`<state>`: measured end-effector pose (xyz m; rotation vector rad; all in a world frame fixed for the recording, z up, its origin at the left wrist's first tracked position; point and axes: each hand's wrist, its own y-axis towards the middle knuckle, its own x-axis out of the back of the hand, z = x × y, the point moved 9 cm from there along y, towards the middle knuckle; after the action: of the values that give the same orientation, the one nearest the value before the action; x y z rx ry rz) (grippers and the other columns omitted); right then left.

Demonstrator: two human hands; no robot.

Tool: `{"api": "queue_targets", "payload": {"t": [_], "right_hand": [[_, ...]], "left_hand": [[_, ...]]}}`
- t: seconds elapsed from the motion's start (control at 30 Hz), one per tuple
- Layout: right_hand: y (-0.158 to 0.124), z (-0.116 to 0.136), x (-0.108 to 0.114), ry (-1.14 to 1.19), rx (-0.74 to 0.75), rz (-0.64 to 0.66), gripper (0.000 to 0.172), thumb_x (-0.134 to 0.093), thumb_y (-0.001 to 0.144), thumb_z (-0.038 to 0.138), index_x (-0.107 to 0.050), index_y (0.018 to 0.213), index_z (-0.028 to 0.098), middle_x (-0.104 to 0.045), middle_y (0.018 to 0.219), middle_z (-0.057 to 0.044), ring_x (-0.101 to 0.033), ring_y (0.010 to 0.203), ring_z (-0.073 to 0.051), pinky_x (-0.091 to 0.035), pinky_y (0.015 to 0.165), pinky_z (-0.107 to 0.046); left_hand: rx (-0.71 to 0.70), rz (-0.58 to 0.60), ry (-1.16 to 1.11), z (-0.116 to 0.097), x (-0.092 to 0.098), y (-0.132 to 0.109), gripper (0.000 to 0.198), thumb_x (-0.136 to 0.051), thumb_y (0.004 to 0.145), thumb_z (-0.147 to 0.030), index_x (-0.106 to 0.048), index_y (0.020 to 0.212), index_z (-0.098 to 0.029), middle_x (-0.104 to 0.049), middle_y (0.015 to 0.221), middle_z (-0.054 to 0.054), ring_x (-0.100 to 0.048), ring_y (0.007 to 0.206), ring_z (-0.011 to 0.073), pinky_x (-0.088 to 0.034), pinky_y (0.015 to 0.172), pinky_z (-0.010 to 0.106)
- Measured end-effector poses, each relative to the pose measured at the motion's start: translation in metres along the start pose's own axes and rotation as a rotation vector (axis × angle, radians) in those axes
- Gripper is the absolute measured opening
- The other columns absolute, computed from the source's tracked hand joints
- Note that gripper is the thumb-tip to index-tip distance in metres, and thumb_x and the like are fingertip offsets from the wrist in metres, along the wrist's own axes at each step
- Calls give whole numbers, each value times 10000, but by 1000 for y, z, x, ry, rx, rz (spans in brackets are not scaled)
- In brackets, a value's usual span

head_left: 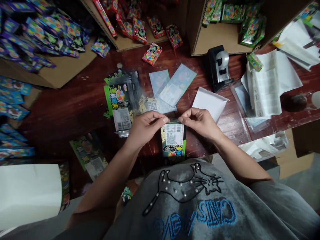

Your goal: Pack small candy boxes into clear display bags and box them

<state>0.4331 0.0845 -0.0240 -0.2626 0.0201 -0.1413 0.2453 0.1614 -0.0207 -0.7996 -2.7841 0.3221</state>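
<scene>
From the head camera, your left hand (145, 128) and right hand (198, 121) are both closed in a pinch, thumb against fingertips, on the top edge of a green candy packet (173, 141). The packet hangs upright between them at the near edge of the dark wooden table (75, 110), just above your grey shirt (200, 206). Just beyond your left hand lies a stack of similar packets in clear bags (121, 100). Clear printed sleeves (172, 86) lie farther back. A white sheet (209, 102) lies just beyond your right hand, with a black tape dispenser (219, 68) behind it.
</scene>
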Motion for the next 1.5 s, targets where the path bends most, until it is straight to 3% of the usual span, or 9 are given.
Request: {"api": "queue_targets", "payload": {"t": [0.13,0.4,0.53,0.67,0.8,1.0,1.17,1.3,1.5], "right_hand": [[-2,8,4,-47,61,67,380,-857,863,580,-794,861,205,-787,850,-19,-669,749,-154,-538,717,-310],[-17,38,10,-360,448,225,201,-705,1037,416,-810,1016,245,-780,1162,-84,-726,1196,-224,-587,1039,-417],[-16,43,52,-613,508,-109,207,-654,1063,402,-753,1078,220,-760,1190,-109,-703,1185,-262,-556,1041,-455],[-6,27,105,-1170,337,-496,262,-582,1077,353,-732,1217,190,-752,1194,-141,-622,1099,-329,-491,959,-493],[5,1,127,-1421,220,-557,277,-491,1092,276,-757,1113,202,-735,1071,-134,-555,1042,-325,-413,891,-468],[-16,1,119,-1394,352,-588,293,-478,1112,285,-760,1051,236,-714,934,-84,-533,930,-275,-360,887,-450],[-31,33,107,-1263,487,-479,379,-573,1066,548,-759,1157,231,-734,1001,-82,-560,939,-284,-399,915,-464],[-5,55,114,-972,466,-325,556,-571,1058,599,-682,1368,152,-739,1163,-131,-633,1047,-293,-474,944,-439],[40,47,98,-774,473,54,276,-593,1074,425,-726,1016,190,-750,963,-73,-668,910,-221,-498,860,-363]], "left_hand": [[-57,58,35,-4,2,0,233,-874,857,-452,-839,914,-229,-856,1017,52,-790,945,217,-628,928,383],[-192,208,141,-6,-11,14,212,-843,893,-423,-798,916,-217,-841,1023,67,-788,947,203,-624,888,343],[-252,296,270,-15,-24,25,191,-755,963,-409,-791,989,-223,-816,955,50,-761,875,183,-600,809,307],[-389,418,397,-35,-47,40,161,-698,988,-351,-785,932,-228,-794,1007,52,-749,946,183,-592,898,331],[-473,516,462,-47,-82,67,204,-712,963,-390,-803,878,-229,-757,1286,99,-732,1159,234,-564,1055,421],[-235,227,284,-33,-106,126,419,-813,876,-340,-704,1250,-187,-791,1210,113,-754,1038,217,-592,825,331],[-138,285,106,-26,-126,125,455,-745,898,-223,-623,1332,-158,-788,887,17,-740,802,154,-567,737,275],[-164,291,140,-33,-128,113,489,-758,900,-252,-612,1359,-166,-795,905,16,-738,814,154,-541,713,266],[-187,301,192,-28,-125,113,509,-750,905,-238,-600,1387,-172,-791,892,10,-729,801,159,-536,701,269]]}}
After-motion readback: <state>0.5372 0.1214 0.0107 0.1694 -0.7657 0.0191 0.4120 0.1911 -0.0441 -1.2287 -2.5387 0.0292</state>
